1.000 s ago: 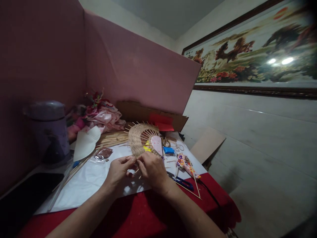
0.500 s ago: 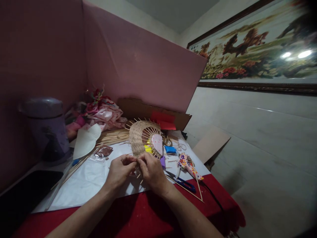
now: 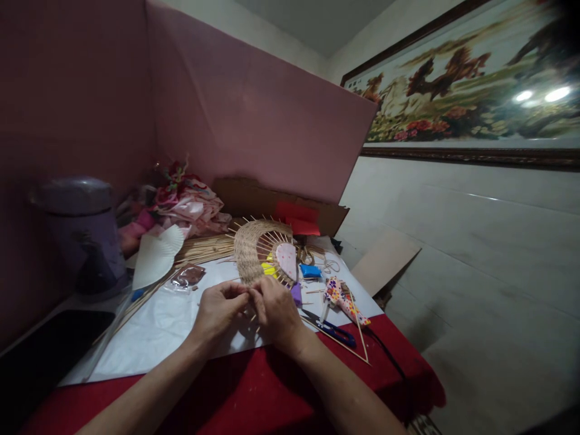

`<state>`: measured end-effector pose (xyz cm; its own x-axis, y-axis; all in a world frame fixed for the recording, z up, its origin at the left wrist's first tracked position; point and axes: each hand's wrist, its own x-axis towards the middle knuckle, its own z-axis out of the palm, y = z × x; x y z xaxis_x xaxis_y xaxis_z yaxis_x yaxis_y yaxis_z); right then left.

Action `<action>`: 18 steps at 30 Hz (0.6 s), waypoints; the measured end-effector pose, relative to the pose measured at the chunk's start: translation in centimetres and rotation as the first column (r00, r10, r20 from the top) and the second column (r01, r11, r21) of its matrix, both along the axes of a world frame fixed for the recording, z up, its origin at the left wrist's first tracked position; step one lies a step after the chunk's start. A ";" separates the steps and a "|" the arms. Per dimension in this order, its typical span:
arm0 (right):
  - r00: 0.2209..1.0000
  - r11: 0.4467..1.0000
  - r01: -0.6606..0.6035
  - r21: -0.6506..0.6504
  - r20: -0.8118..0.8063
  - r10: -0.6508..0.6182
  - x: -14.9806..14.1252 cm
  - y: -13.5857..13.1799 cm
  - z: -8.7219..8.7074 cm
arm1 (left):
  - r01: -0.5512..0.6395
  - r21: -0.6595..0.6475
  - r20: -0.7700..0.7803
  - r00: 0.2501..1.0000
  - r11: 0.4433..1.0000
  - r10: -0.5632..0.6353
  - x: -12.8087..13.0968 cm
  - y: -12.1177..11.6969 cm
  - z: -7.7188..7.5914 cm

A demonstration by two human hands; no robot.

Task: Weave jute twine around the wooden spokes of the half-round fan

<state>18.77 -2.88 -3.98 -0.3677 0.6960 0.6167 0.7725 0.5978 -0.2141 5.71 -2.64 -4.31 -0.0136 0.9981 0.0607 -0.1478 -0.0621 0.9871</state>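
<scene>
Fingers of your left hand (image 3: 217, 311) are pinched together on the near end of the woven wicker piece (image 3: 254, 254), steadying it against the white paper sheet (image 3: 167, 326) so the spokes stay put. Far to the left, by the table's left edge, a purple lidded jug (image 3: 81, 235) stands upright, well apart from the work. A white paper plate (image 3: 156, 260) leans beside it, and a bundle of thin sticks (image 3: 203, 248) lies across the back of the sheet, close enough to draw from.

The wicker piece rests flat in the middle of the table (image 3: 254, 386), its arc curving away from you and its bare spokes fanning outward; the open end faces you, which puts the unfinished part under your fingertips. Your right hand (image 3: 278, 314) meets the left there, its fingers closed on something thin at the same near end, though what exactly they hold is too small to tell.

Right of your hands, a pink paddle shape (image 3: 287, 260) sits inside the arc, then a blue clay block (image 3: 310, 271), a spotted paper cone (image 3: 347, 302) and blue-handled scissors (image 3: 333, 329) near the right edge.
</scene>
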 end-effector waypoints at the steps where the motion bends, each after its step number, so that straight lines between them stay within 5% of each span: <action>1: 0.998 1.000 0.002 0.029 0.060 -0.003 0.0 0.1 -0.1 | -0.003 0.003 -0.007 1.000 1.000 0.003 0.0 0.1 -0.2; 8: 0.935 0.977 0.111 0.181 0.313 -0.164 -0.5 0.6 -0.5 | -0.031 -0.004 -0.053 0.998 0.999 0.031 0.0 0.2 -0.2; 13: 0.914 0.957 0.198 0.213 0.313 -0.258 -0.9 0.7 -0.4 | -0.017 -0.003 -0.046 0.999 1.000 0.017 0.0 0.0 0.2; 18: 0.939 0.967 0.231 0.113 0.236 -0.251 -0.3 0.7 0.1 | -0.024 -0.016 -0.009 1.000 1.000 0.024 -0.1 0.1 -0.1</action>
<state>18.46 -2.18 -3.92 -0.3426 0.7335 0.5870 0.9178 0.3946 0.0426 5.64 -2.49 -4.36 -0.0370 0.9983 0.0449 -0.1381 -0.0496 0.9892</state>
